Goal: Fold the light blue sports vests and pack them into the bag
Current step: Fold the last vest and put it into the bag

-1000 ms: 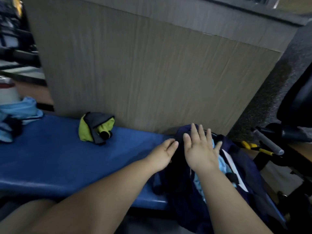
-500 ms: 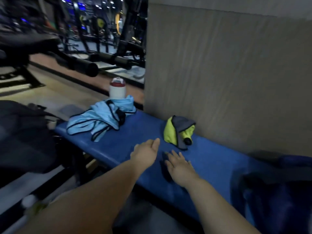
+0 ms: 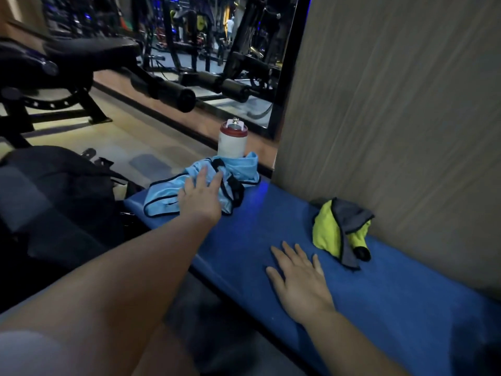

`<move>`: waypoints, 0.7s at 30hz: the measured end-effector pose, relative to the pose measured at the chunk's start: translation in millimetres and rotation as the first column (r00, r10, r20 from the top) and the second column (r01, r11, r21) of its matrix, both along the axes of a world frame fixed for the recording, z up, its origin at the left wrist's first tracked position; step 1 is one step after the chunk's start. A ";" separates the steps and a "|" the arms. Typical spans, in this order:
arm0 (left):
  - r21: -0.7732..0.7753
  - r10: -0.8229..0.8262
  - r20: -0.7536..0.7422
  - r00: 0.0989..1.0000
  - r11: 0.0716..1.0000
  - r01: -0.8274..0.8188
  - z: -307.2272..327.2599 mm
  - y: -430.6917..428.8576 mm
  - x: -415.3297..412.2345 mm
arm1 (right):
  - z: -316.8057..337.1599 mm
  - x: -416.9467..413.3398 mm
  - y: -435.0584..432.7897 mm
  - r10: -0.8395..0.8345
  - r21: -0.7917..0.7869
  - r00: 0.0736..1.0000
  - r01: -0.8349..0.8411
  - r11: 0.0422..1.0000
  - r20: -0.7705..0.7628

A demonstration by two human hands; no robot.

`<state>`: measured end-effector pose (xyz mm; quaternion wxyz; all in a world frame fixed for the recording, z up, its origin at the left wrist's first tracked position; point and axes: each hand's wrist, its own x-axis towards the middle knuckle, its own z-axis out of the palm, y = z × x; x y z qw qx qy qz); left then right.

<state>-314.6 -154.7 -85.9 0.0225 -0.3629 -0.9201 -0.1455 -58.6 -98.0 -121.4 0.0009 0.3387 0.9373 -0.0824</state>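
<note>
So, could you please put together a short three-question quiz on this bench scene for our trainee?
1. True or false: the right hand grips the yellow-green cloth.
2. What stands just behind the light blue vests? A: a shoe. B: a white bottle. C: a ball.
3. Which hand touches the vests?

Key
1. False: it lies flat on the blue bench, apart from the cloth.
2. B.
3. The left hand, fingers spread.
</note>
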 end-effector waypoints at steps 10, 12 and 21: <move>0.371 -0.454 -0.014 0.891 0.825 0.426 -25.0 4.0 85.0 | 0.3 3.6 -3.0 -0.113 -0.174 0.922 0.050 0.983 -0.371; 0.383 -0.532 0.056 0.845 0.793 0.474 -15.8 5.2 114.0 | -0.4 5.6 -0.9 -0.216 -0.272 0.833 0.082 0.959 -0.509; 0.381 -0.456 0.112 0.883 0.840 0.386 -2.8 -22.0 126.5 | 21.9 38.1 -7.0 -0.623 -0.693 0.454 0.017 0.721 -0.637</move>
